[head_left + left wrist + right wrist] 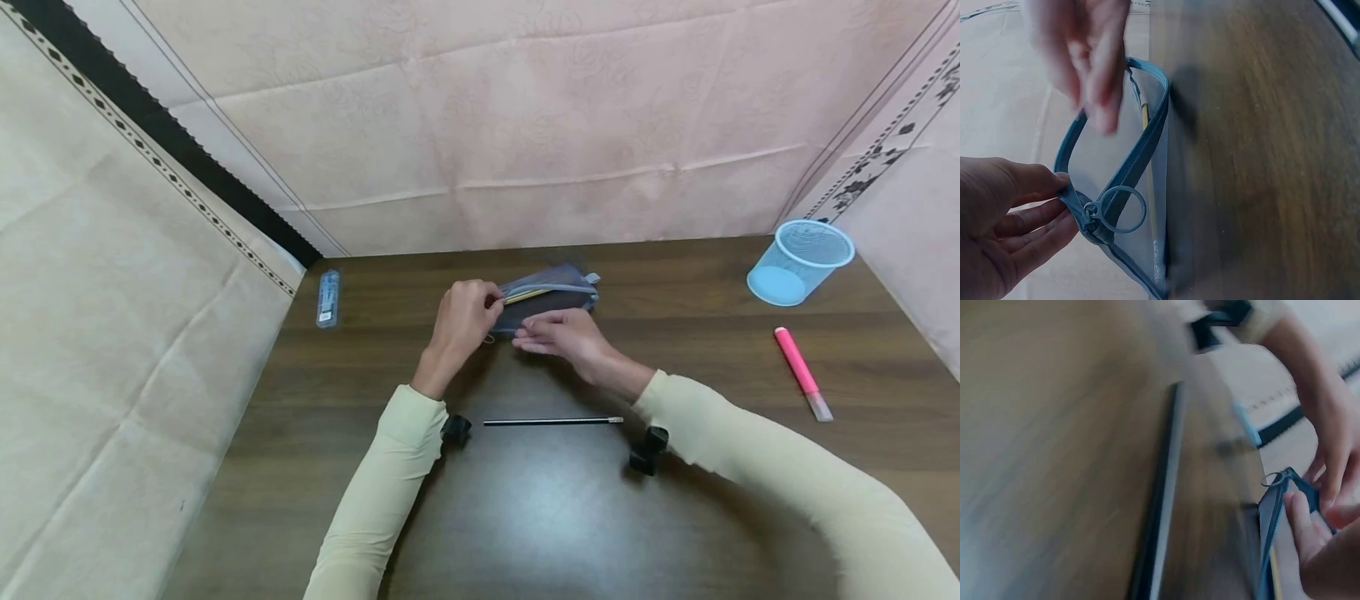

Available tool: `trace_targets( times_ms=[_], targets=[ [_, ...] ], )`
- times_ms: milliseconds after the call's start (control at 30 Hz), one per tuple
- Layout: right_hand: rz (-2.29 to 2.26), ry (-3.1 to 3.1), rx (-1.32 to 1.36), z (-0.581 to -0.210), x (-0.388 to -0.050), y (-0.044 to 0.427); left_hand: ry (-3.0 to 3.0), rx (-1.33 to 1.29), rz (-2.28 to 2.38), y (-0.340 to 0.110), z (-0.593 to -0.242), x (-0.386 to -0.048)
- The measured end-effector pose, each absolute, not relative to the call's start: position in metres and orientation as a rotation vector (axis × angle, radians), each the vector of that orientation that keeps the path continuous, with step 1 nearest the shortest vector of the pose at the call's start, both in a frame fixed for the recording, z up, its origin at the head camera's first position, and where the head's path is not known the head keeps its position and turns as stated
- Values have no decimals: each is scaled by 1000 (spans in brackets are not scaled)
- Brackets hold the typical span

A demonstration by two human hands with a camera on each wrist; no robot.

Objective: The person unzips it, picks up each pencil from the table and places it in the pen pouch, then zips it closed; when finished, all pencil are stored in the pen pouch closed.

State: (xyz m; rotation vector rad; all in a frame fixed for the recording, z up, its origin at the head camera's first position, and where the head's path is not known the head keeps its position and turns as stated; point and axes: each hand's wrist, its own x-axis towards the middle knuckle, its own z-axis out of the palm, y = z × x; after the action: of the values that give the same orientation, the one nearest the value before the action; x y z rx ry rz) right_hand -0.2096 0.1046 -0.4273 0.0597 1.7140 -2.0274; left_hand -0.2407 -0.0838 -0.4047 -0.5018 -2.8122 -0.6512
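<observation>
A blue-grey zip pouch (551, 302) of see-through material lies toward the back of the table, its zip undone. Inside it shows a thin yellow stick (1145, 115), probably a pencil. My left hand (467, 315) pinches the pouch's zip edge between thumb and fingers, close to the ring-shaped zip pull (1124, 209). At the pouch's front side is my right hand (562, 340), blurred over the opening in the left wrist view, with no object visible in its fingers. A black pencil (553, 422) lies crosswise on the table between my forearms.
To the right stands a light blue mesh cup (783, 283), with a pink marker (799, 367) lying in front of it. At the back left is a small blue case (327, 298). Cloth-covered walls (487, 125) enclose the table's back and sides.
</observation>
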Motion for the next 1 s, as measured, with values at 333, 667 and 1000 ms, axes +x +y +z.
trace_targets(
  times_ms=[333, 667, 1000],
  targets=[
    [-906, 2540, -1116, -420, -160, 122, -2822, -490, -650, -84, -405, -241],
    [-501, 2546, -1183, -431, -147, 131, -2821, -482, -661, -86, -405, -242],
    [-520, 2501, -1182, -430, -148, 135, -2810, -480, -658, -85, -405, -242]
  ],
)
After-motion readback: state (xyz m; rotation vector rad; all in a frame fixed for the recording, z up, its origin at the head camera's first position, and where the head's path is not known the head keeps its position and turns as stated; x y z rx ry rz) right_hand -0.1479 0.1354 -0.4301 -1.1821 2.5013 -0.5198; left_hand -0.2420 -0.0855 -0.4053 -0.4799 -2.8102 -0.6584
